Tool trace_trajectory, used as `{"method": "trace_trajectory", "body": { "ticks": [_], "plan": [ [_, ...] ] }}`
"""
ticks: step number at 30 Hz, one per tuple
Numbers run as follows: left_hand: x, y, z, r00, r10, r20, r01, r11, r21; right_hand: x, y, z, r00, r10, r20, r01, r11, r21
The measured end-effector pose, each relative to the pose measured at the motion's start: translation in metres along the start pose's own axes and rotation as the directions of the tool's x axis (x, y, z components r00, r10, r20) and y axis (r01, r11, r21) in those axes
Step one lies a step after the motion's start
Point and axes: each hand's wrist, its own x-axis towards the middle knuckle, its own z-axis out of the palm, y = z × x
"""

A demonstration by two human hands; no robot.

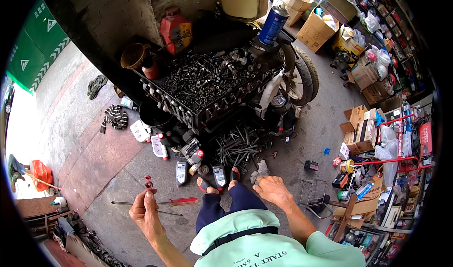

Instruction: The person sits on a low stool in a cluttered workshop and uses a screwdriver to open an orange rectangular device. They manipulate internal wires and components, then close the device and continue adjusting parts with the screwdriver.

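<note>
Far centre stands a wide tray (175, 107) heaped with bolts. At near right, the right hand (273, 190) curls near a grey rag (259, 171); its hold cannot be told. The left hand (146, 211), near left, seems closed around a red-handled screwdriver (183, 201), whose long axis runs crosswise, handle right, tip left. Its thumb and finger pinch a small red piece (148, 183), long axis pointing far; a light, steady pinch, shaft kept clear, would serve best.
</note>
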Motion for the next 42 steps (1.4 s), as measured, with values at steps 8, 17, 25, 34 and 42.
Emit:
{"method": "trace_trajectory", "body": {
  "ticks": [8,17,25,34,42],
  "plan": [
    [0.031,-0.020,-0.041,0.990,-0.047,0.133,0.051,0.998,-0.031,0.003,-0.051,0.006,0.990,0.106,0.089,-0.111,0.993,0.046],
    [0.039,-0.029,-0.031,0.976,-0.002,0.216,0.009,1.000,-0.030,-0.011,-0.052,0.011,0.974,0.172,0.145,-0.169,0.985,-0.034],
    [0.041,-0.020,-0.025,0.987,0.001,0.161,0.003,1.000,-0.024,0.020,-0.041,0.006,0.996,0.020,0.089,-0.020,1.000,0.007],
    [0.048,-0.024,0.018,0.991,-0.069,0.114,0.064,0.997,0.042,0.111,-0.026,-0.019,0.996,-0.063,-0.061,0.066,0.997,0.049],
    [0.065,0.002,0.104,0.977,-0.155,0.147,0.141,0.985,0.104,0.204,-0.008,-0.057,0.927,-0.086,-0.365,0.160,0.971,0.177]
  ]
}}
